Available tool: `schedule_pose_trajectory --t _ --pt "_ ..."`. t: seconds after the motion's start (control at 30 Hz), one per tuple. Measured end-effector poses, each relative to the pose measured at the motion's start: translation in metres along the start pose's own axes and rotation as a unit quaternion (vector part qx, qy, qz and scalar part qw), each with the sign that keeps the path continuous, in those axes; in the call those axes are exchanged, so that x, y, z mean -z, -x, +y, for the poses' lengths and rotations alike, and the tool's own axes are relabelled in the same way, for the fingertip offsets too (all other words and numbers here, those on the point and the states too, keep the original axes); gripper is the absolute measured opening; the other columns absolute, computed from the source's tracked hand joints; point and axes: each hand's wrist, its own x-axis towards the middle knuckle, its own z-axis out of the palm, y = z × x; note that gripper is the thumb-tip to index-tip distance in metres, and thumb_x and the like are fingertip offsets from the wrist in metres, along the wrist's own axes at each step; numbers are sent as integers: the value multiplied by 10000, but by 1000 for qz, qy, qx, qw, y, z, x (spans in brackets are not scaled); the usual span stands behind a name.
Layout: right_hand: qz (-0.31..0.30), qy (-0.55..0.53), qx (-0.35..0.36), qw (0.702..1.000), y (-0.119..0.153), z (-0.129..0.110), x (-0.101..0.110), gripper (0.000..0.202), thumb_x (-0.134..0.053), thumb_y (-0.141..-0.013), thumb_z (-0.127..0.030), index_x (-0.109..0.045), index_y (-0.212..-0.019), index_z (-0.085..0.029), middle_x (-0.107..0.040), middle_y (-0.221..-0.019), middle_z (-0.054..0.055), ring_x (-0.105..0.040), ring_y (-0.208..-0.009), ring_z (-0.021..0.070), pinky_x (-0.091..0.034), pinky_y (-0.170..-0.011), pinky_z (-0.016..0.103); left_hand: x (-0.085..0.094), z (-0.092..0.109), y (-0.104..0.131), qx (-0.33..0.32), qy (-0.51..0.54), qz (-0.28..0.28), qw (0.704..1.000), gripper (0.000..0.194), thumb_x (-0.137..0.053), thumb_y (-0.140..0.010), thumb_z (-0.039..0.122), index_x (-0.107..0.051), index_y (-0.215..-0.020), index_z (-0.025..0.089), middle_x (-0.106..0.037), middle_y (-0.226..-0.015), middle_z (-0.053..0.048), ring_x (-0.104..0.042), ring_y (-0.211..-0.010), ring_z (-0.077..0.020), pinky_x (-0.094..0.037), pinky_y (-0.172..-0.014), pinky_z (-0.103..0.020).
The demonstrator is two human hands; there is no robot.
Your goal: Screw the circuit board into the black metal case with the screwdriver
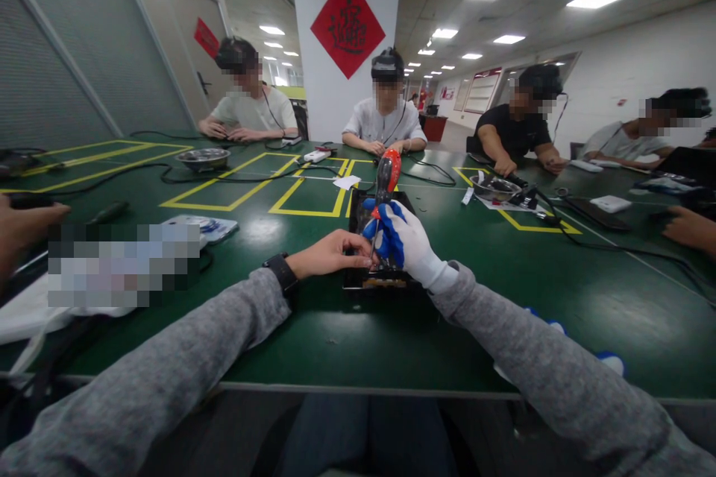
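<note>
A black device lies on the green table in front of me, partly covered by my hands. My right hand, in a white and blue glove, is closed around the lower part of a screwdriver with a red and grey handle. The screwdriver stands nearly upright, its shaft pointing down at the device. My bare left hand rests at the device's left side, fingertips close together beside the screwdriver's shaft; whether they pinch anything is too small to tell.
Metal bowls stand at the back left and right. A white scrap lies beyond the device. Black cables cross the table. Several people sit around it, and another person's hand shows at the right edge.
</note>
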Motion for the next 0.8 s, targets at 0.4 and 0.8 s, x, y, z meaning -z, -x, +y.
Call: schedule_pose_trajectory --t 0.4,0.8 --pt "-6 -9 -17 1000 2 -1 1 422 -498 -790 -498 -565 -1049 -171 -603 -635 -9 -483 -406 62 -389 -381 184 0 1 1 6 10 -14 1000 251 -635 -738 327 -615 -803 85 -643 -846 -75 -571 -767 -125 -453 -714 -243" --pt "13 2 -8 1000 2 -2 -2 403 -493 -797 -496 -544 -1051 -188 -603 -634 -14 -483 -406 63 -383 -373 176 -1 1 1 5 -14 1 1000 268 -662 -705 344 -607 -736 84 -624 -734 -45 -552 -689 -112 -444 -669 -235"
